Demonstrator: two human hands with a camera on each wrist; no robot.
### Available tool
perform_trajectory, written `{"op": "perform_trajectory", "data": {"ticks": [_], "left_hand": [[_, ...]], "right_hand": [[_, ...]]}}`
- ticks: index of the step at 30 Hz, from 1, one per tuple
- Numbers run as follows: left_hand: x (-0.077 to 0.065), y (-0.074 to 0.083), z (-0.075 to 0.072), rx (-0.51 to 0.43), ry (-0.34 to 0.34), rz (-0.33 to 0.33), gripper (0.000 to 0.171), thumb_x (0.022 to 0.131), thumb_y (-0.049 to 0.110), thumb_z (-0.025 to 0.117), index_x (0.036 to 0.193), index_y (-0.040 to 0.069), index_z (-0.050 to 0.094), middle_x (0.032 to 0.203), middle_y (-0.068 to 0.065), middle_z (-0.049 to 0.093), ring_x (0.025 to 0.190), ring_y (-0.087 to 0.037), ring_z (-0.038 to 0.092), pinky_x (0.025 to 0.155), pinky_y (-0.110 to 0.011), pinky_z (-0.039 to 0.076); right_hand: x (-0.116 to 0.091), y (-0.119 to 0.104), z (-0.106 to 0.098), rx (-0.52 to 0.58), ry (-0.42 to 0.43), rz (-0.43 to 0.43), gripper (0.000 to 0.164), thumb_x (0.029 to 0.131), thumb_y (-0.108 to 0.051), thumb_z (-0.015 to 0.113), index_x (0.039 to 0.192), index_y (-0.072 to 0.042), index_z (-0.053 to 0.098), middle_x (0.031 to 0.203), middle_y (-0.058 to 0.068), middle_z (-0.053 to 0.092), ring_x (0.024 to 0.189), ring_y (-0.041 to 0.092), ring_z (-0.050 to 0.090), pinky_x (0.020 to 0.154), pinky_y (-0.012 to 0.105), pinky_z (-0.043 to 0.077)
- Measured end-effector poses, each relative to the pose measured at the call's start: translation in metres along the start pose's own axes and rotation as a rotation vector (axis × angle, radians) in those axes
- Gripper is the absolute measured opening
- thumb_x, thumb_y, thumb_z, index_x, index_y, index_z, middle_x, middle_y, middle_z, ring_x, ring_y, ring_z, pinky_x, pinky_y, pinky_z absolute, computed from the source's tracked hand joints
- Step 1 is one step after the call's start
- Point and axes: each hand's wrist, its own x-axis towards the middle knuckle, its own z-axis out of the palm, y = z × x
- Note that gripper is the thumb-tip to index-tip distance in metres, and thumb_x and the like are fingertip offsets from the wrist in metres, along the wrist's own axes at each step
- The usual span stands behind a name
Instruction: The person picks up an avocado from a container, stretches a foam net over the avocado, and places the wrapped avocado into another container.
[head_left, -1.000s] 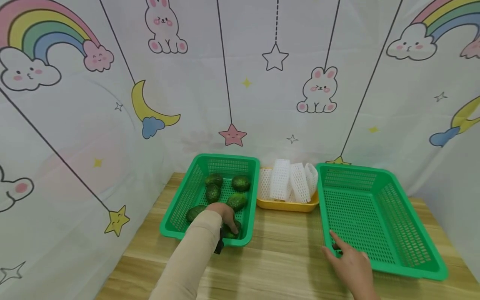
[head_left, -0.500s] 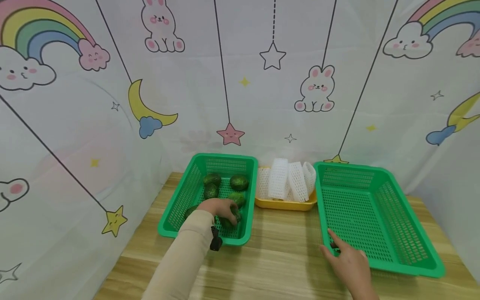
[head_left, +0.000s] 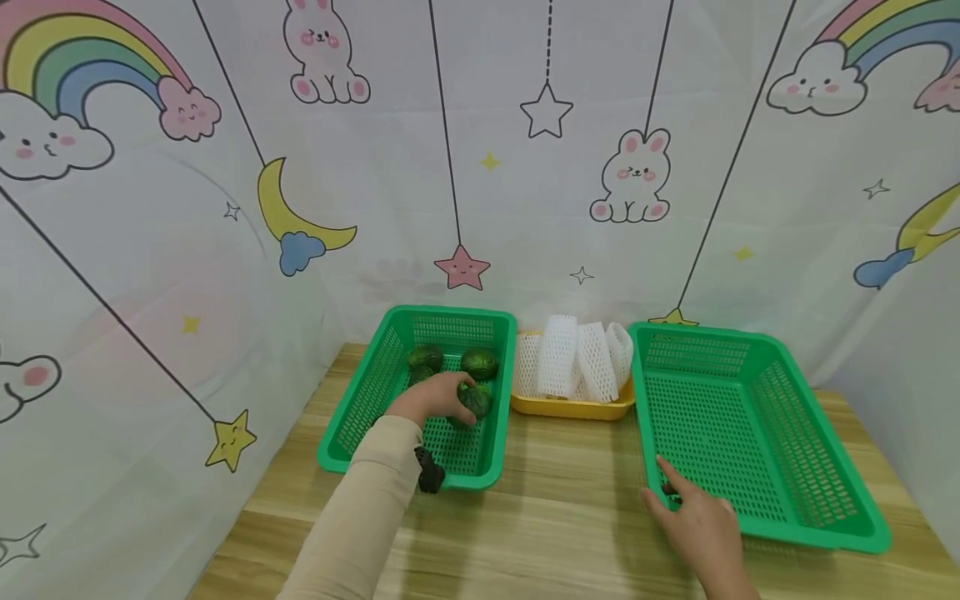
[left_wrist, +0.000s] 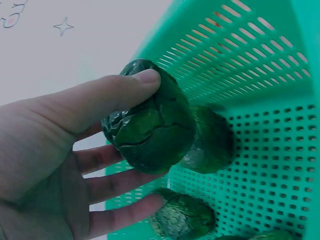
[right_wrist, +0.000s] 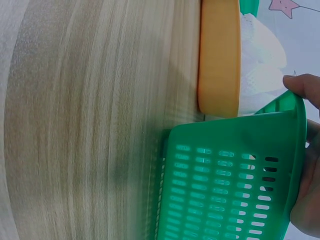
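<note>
My left hand (head_left: 431,398) is over the front half of the left green basket (head_left: 491,450), its sleeve crossing the near rim. It pinches a dark green avocado (left_wrist: 155,127), thumb on top and fingers beneath, as the left wrist view shows. More avocados (head_left: 478,363) lie on the basket floor, some hidden behind the hand. On the right, my right hand (head_left: 701,521) grips the near left corner of the other green basket (head_left: 750,442), thumb outside the rim and fingers partly hidden inside it. No objects show in this basket.
A yellow tray (head_left: 573,411) with white foam net sleeves (head_left: 558,354) stands between the two baskets at the back. All of it rests on a wood-grain table (head_left: 562,517). A printed cloth (head_left: 390,167) hangs behind and at both sides.
My left hand has lifted an avocado from the near part of the left basket and moved it slightly up and back. The right hand stays at the rim of the right basket.
</note>
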Motion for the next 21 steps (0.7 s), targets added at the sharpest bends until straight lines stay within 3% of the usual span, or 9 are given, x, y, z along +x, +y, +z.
{"op": "perform_trajectory", "data": {"ticks": [3, 11, 17, 21], "left_hand": [[0.000, 0.003, -0.005, -0.018, 0.038, 0.023, 0.057, 0.078, 0.021, 0.076, 0.129, 0.011, 0.051, 0.122, -0.012, 0.052, 0.105, -0.027, 0.052, 0.082, -0.044, 0.045], [-0.003, 0.016, -0.010, -0.108, 0.099, 0.113, 0.058, 0.078, 0.023, 0.076, 0.130, 0.020, 0.051, 0.130, -0.014, 0.048, 0.117, -0.029, 0.045, 0.088, -0.045, 0.043], [-0.005, 0.027, 0.001, -0.188, 0.162, 0.215, 0.062, 0.082, 0.029, 0.071, 0.138, 0.020, 0.046, 0.140, -0.009, 0.041, 0.127, -0.029, 0.039, 0.097, -0.047, 0.037], [-0.008, 0.035, 0.013, -0.228, 0.230, 0.262, 0.061, 0.087, 0.030, 0.065, 0.142, 0.021, 0.039, 0.137, -0.014, 0.040, 0.124, -0.032, 0.039, 0.097, -0.049, 0.035]], "right_hand": [[0.000, 0.000, 0.000, 0.002, -0.002, 0.003, 0.068, 0.087, -0.054, 0.054, 0.136, -0.007, 0.047, 0.104, 0.009, 0.067, 0.078, 0.025, 0.062, 0.068, 0.043, 0.036], [0.000, 0.001, 0.001, -0.003, 0.011, 0.000, 0.069, 0.087, -0.057, 0.052, 0.135, -0.007, 0.048, 0.103, 0.008, 0.067, 0.070, 0.020, 0.060, 0.066, 0.040, 0.036], [0.000, 0.002, 0.002, -0.004, 0.030, 0.000, 0.067, 0.087, -0.054, 0.053, 0.134, -0.007, 0.049, 0.102, 0.008, 0.068, 0.072, 0.021, 0.061, 0.065, 0.038, 0.035], [0.000, 0.002, 0.003, 0.001, 0.043, -0.008, 0.066, 0.087, -0.054, 0.054, 0.134, -0.007, 0.050, 0.101, 0.008, 0.068, 0.074, 0.023, 0.062, 0.064, 0.038, 0.035]]}}
